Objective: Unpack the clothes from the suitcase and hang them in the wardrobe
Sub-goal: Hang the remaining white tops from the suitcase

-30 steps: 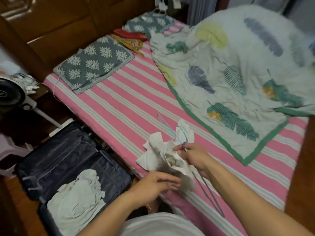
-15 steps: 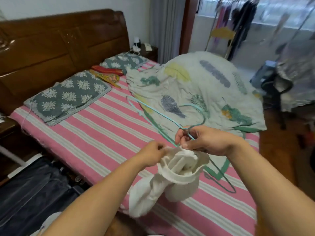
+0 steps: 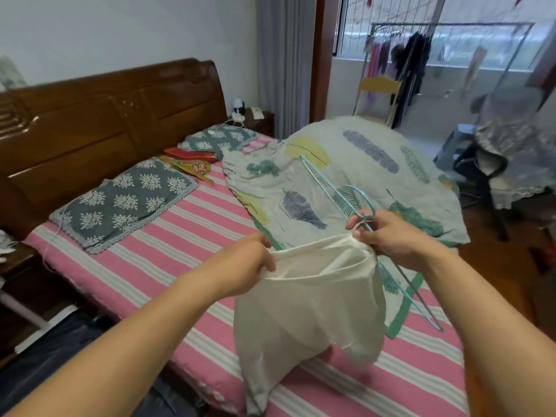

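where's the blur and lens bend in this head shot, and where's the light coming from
Head view: daylight enters through the window at upper right, washing out that area. The clothes rack and the covered chair at the right edge are smeared, while the white garment, the teal hanger and both hands are fairly sharp. Wide-angle bend bows the headboard and stretches the forearms at the bottom.

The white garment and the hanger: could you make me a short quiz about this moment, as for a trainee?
1. True or false: the white garment already hangs on the clothes rack.
2. Which hand holds both the turquoise hanger and the cloth?
3. What lies under the garment: A) striped bed B) chair C) suitcase

Key:
1. False; both hands hold it above the bed.
2. The right hand; the left hand pinches only cloth.
3. A
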Available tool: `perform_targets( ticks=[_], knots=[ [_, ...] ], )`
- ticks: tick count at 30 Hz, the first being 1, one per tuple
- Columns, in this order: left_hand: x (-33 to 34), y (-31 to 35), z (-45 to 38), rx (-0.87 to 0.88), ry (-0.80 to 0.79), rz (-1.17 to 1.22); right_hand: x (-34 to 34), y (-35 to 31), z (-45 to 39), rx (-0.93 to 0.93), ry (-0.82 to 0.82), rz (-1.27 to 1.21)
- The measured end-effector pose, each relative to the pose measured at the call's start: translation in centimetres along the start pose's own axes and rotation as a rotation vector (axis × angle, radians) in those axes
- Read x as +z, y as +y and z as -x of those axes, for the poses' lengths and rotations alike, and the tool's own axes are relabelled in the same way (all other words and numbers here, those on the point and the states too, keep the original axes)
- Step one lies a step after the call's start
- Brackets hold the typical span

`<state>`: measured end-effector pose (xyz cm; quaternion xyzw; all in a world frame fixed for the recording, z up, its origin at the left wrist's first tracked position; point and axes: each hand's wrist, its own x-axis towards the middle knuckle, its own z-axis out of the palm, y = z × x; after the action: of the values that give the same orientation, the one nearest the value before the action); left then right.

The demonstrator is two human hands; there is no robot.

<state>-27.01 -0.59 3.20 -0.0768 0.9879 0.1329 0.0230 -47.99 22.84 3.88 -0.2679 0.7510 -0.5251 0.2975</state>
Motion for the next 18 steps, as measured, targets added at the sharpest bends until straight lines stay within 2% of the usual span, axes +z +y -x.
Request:
perform_targets(
  ticks=[2,5,7,10,14,18],
  knots=[
    [0.2,0.1,-0.1,-0.071,0.004,0.0,0.2,-0.1,-0.3,0.01,-0.012,0.052],
    [0.1,0.6,0.2,-0.129,0.237,0.002,0.8,0.6,-0.4,0.05,-0.017,0.064],
    [0.2,0.6,-0.1,-0.109,0.308,0.078,1.5,1.1,-0.2,0.031,0.04,0.068],
    [0.6,0.0,-1.3,-0.222,0.195,0.11,2.6,2.0,0.2,-0.043,0.162,0.147],
    [1.7,-2.1,-2.0,-0.447,0.075,0.195,2.8,3.1,0.8,-0.109,0.368,0.424],
    [2.6,-3.7,-1.6,-0.52,0.06,0.237,2.2,3.1,2.5,-0.165,0.404,0.528]
  ],
)
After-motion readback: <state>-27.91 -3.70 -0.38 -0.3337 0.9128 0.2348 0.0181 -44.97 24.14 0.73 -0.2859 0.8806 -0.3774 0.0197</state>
